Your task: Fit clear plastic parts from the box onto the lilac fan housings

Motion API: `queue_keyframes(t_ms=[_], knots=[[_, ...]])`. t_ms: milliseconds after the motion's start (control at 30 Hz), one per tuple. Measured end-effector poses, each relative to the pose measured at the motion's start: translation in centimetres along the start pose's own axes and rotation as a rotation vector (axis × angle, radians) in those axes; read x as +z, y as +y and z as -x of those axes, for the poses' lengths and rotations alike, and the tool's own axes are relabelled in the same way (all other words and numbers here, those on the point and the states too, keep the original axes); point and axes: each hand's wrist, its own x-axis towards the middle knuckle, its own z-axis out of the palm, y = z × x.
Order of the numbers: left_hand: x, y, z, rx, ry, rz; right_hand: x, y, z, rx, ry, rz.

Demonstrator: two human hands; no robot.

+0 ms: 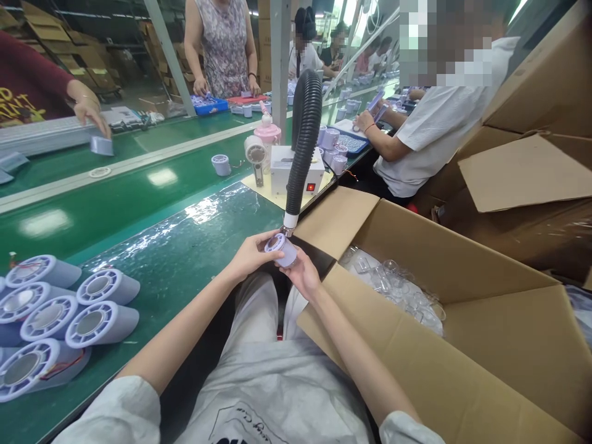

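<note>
Both my hands hold one lavender cylindrical plastic housing (287, 253) above my lap, its slotted round end tilted up toward me. My left hand (250, 256) grips it from the left, with the thumb across the front edge. From below and the right, my right hand (304, 272) closes around it; some of its fingers are hidden. Right at the housing's upper edge ends the metal-tipped nozzle of a black corrugated hose (304, 148); I cannot tell whether they touch. The hose rises from behind a white box with a lit red switch (296, 171).
Several similar housings (49, 317) with thin wires stand on the green table at left. An open cardboard box (398, 234) at my right contains clear plastic parts (393, 283). A small handheld fan (256, 157) stands beside the white box. Co-workers sit and stand around the line.
</note>
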Motion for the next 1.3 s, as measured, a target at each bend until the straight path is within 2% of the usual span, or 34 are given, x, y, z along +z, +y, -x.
queue_keyframes(t_ms=[133,233,367,467,633,833,1067,1300], knots=[[-0.7,-0.7,3.7,0.063,-0.146,0.08,-0.1,-2.6,3.1,-0.042,-0.104,0.183],[-0.6,-1.1,7.0,0.15,-0.236,0.103,0.6,-5.2,6.0,-0.064,-0.27,0.425],[-0.2,-0.8,10.2,0.263,-0.244,-0.023,1.8,-7.8,8.9,-0.223,-0.512,0.919],[0.0,-0.1,11.3,0.321,-0.263,-0.153,2.4,-8.7,10.0,-0.242,-0.545,1.045],[0.1,0.9,11.8,0.449,-0.274,-0.271,3.1,-9.1,10.9,-0.136,-0.501,0.961],[0.2,1.1,12.2,0.498,-0.287,-0.349,3.6,-9.1,11.3,0.056,-0.415,0.773],[0.0,1.0,12.5,0.502,-0.271,-0.382,3.9,-8.4,11.0,0.255,-0.311,0.599],[0.0,0.5,12.9,0.47,-0.285,-0.313,3.6,-6.9,11.1,0.473,-0.238,0.419]])
